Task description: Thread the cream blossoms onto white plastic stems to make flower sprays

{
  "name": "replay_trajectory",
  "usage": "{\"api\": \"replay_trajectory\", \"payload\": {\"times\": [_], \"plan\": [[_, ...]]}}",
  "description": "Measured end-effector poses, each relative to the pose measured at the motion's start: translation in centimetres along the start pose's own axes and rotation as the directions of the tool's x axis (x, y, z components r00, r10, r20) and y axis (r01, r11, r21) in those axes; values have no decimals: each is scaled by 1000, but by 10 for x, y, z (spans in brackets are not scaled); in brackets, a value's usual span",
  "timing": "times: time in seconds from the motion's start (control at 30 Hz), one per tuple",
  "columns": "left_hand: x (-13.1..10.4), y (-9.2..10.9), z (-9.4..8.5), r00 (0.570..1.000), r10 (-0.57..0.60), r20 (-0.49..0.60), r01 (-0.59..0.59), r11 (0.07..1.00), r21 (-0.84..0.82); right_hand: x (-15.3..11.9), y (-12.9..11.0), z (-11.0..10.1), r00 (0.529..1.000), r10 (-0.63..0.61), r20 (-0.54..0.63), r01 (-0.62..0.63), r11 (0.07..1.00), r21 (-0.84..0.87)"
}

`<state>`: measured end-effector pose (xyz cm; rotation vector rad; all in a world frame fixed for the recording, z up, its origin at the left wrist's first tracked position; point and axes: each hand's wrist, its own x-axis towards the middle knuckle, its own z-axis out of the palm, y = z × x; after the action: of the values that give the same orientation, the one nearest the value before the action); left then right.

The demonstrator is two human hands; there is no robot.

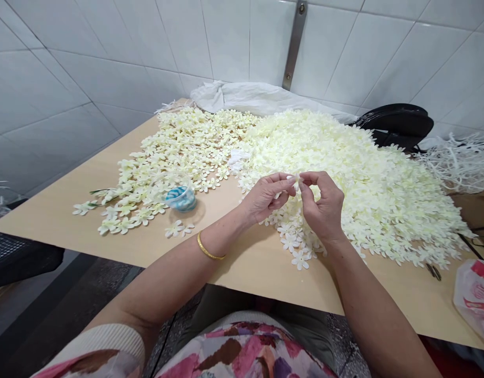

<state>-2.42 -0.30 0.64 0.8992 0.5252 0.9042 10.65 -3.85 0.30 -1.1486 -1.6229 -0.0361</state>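
Observation:
Between my two hands, above the front of a large pile, is a small white artificial flower (295, 181). My left hand (267, 196) pinches it from the left with thumb and forefinger. From the other side, the thumb and forefinger of my right hand (323, 203) close on the same flower. Fingertips partly hide it. Beneath and behind the hands spreads the big heap of pale yellow-white flowers (344, 152). A few loose flowers (300, 259) lie at its near edge, below my right hand.
Left of the heap lies a flatter spread of flowers (179, 142), with a small clear tub holding something blue (180, 198) in front. A black bag (395, 125), white strands (458, 163), scissors-like metal handles (434, 271) and a red-and-white plastic bag (476, 296) are right. Tiled wall (226, 37) stands behind.

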Motion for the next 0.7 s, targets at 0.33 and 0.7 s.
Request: {"api": "replay_trajectory", "payload": {"times": [0.33,0.7], "plan": [[1,0,-3,1000,-15,23,16,1000,-23,1,6,-1,941,327,88,-335,858,391],[1,-1,-2,1000,15,-21,-15,1000,28,4,3,-4,929,368,41,-353,847,397]]}}
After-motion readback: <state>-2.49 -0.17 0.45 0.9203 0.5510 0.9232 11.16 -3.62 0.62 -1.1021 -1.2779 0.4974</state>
